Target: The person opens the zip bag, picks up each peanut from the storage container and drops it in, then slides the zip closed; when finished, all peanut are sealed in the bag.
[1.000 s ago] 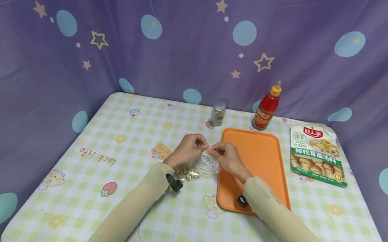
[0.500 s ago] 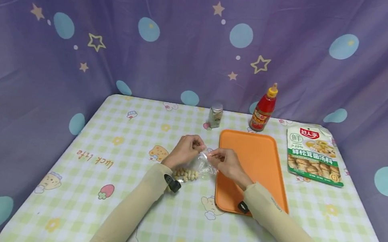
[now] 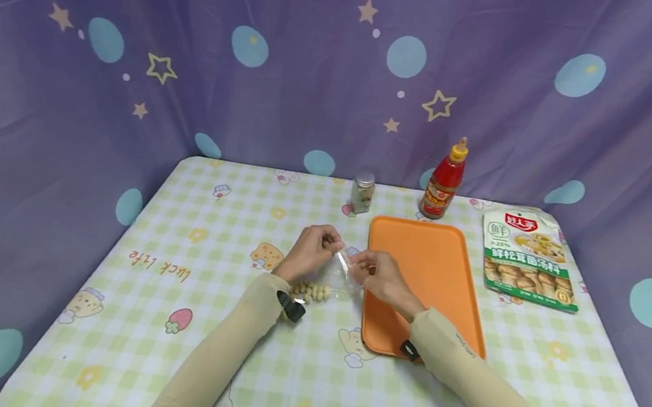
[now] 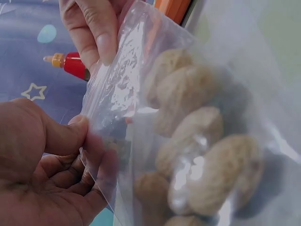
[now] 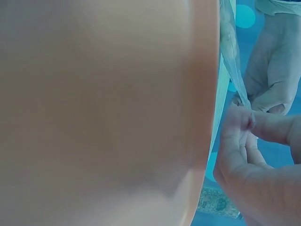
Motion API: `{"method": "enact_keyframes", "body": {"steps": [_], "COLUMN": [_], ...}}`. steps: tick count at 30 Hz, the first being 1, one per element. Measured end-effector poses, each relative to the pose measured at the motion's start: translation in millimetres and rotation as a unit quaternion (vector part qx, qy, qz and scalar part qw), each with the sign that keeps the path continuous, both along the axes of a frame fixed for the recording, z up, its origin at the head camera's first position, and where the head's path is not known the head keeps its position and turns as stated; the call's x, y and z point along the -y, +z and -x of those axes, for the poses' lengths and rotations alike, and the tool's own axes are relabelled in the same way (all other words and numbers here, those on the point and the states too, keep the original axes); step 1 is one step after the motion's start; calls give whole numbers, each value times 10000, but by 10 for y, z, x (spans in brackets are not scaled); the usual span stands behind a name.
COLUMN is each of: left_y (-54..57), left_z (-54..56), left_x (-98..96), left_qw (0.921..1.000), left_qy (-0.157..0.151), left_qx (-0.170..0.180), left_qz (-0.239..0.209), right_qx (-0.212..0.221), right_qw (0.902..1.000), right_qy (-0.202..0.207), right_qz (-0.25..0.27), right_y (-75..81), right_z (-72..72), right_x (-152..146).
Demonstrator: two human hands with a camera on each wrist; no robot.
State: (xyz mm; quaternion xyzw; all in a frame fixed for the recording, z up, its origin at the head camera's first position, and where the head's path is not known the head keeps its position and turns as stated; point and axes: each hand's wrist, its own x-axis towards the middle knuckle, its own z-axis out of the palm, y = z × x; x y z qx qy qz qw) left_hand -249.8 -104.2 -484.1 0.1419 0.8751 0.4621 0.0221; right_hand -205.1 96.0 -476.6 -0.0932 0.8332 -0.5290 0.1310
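Observation:
A clear zip bag (image 4: pixel 123 89) hangs between both hands, its zip strip at the top edge. Unshelled peanuts (image 4: pixel 223 174) lie in the lower part of the bag, low over the table in the head view. With thumb and finger, my left hand (image 3: pixel 309 252) pinches the zip edge at one corner. Farther along the same edge, my right hand (image 3: pixel 384 278) pinches the strip between thumb and forefinger, over the left border of the orange tray (image 3: pixel 437 265). The right wrist view shows the right hand's fingertips close to the left hand, with the bag edge running into the pinch.
Behind the hands stands a small spice jar (image 3: pixel 362 193) with a metal lid. A red sauce bottle (image 3: pixel 444 183) with a yellow cap is beyond the tray. At the right lies a white and green seasoning pouch (image 3: pixel 529 259). A checked cloth covers the table (image 3: pixel 256 371).
The right hand has shifted slightly down and away from the left hand, and the bag's top edge now stretches as a strip between them. The head view has moved a little.

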Motion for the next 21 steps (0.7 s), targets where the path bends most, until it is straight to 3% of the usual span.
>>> {"method": "enact_keyframes", "body": {"steps": [10,21], "left_y": [-1,-14], "left_z": [40,102], "left_x": [11,16], "left_qw": [9998,9996], "left_qy": [140,-83], "left_qx": [-51,-39], "left_qz": [153,268], "right_qx": [327,268], "right_qw": [9994,9987], "right_qy": [114,217], "right_qz": [-84,-384], "right_y": [32,51], "right_z": [-70,-138], "right_x": [-54,-44]}}
